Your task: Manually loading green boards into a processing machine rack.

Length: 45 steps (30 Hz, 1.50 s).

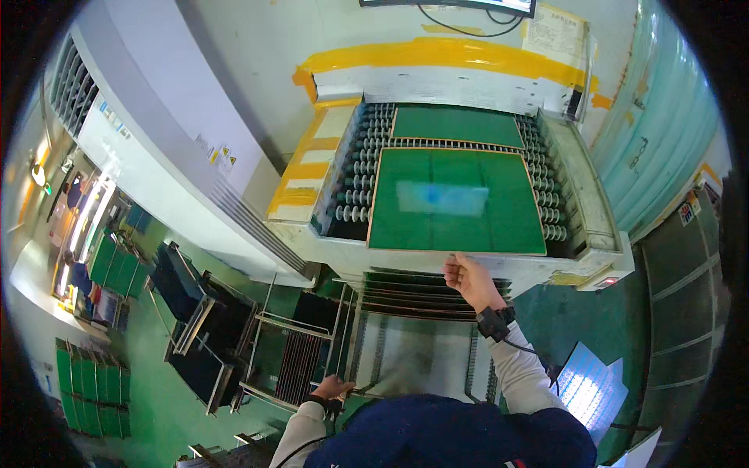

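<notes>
A head-worn fisheye looks down from above.

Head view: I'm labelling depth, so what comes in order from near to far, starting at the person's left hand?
Left hand → right hand → front green panel → rear green panel → long yellow tape strip behind them.

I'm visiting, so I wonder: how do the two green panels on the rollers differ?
The near panel looks larger; the far panel looks smaller. The near panel carries a bluish-white reflection; the far panel shows none. The near panel's front edge is by the right hand; the far panel lies farther off. Both are green and lie on the rollers.
</notes>
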Each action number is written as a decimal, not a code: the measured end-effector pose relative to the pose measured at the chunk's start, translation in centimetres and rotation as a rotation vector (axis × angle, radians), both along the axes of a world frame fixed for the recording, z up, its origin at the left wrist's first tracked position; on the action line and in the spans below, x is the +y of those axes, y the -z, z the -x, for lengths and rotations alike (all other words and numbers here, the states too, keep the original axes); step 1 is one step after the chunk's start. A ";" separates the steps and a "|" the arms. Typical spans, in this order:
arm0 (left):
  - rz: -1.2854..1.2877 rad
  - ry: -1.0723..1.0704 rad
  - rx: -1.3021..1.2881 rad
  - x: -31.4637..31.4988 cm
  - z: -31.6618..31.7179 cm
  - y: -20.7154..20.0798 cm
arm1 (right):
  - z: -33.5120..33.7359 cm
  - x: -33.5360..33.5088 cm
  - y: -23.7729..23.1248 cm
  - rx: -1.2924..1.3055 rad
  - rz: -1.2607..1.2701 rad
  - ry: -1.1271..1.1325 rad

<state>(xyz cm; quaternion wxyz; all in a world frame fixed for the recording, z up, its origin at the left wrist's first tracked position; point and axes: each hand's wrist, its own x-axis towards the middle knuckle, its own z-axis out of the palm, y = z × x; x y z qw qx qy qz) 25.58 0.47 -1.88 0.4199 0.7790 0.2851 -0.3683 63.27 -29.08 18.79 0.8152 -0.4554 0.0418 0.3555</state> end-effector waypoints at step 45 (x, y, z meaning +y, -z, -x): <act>-0.018 -0.204 -0.111 -2.0 0.8 -2.9 | 12.8 -0.1 8.7 -1.398 1.023 -0.382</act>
